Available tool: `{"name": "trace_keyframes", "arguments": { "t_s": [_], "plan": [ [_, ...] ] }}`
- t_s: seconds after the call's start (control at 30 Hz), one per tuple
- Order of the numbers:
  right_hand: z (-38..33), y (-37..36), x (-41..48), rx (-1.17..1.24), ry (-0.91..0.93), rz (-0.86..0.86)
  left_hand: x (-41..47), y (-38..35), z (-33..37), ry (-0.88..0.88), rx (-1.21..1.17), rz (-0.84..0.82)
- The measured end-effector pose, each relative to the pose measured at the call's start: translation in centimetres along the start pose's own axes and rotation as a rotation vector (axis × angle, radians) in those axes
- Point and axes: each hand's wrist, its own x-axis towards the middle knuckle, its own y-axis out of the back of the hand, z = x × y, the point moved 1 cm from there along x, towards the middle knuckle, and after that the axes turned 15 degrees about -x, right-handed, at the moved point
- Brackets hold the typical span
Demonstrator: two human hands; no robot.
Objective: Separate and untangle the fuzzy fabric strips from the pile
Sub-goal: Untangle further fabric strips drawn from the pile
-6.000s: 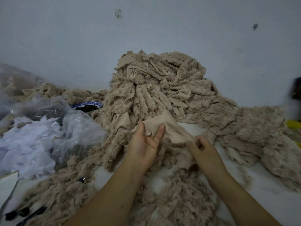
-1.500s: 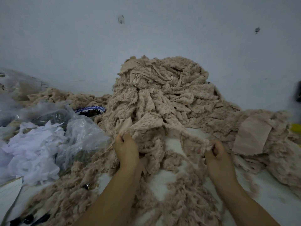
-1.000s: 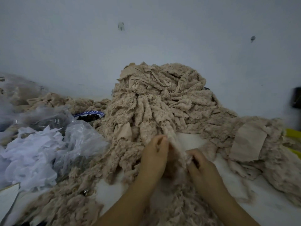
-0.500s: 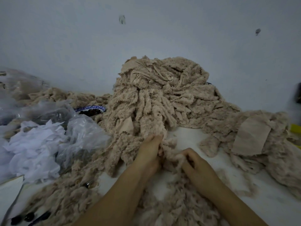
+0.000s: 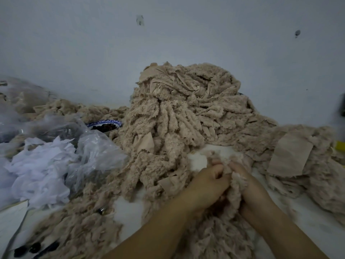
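1. Both hands meet close together at the lower middle: the left hand (image 5: pixel 209 184) is curled, its fingers pinching a tuft of tan fabric, and the right hand (image 5: pixel 255 191) is curled round the same fuzzy strip (image 5: pixel 235 186).
2. That fuzzy strip runs up between the two hands and down into loose fluff below the wrists.
3. Behind the hands, against the wall (image 5: pixel 168 43), rises the pile (image 5: pixel 186 109) of tangled tan strips, spilling forward and to both sides over the white table (image 5: pixel 127 208).
4. On the right part of the spill lies a flat, smooth tan piece (image 5: pixel 291 154).
5. To the left sits a crumpled clear plastic bag (image 5: pixel 97 146), with white scraps (image 5: pixel 41 169) beside it.
6. A blue-rimmed bowl (image 5: pixel 104 125) holding something dark shows between the bag and the pile.
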Motion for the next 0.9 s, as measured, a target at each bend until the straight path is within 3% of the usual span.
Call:
{"name": "trace_keyframes", "arguments": {
  "t_s": [0.1,0.2,0.4,0.57,0.67,0.9],
  "plan": [
    [0.1,0.1,-0.1,0.025,0.042,0.078,-0.1,0.4,0.1,0.006,-0.025,0.082],
    [0.3,0.2,0.0,0.020,0.083,0.159,-0.1,1.4,0.4,0.064,-0.228,0.128],
    [0.3,0.7,0.5,0.020,0.053,0.252,-0.6,3.8,1.4,0.255,-0.623,-0.048],
    [0.2,1.6,0.8,0.085,0.077,0.304,-0.5,5.0,1.5,0.162,-0.901,-0.011],
    [0.3,1.5,0.9,0.091,0.061,0.321,-0.3,5.1,1.4,0.152,-0.888,-0.014],
    [0.2,1.5,1.0,0.184,0.053,0.328,0.8,5.3,0.9,0.034,-0.853,0.345]
  ]
}}
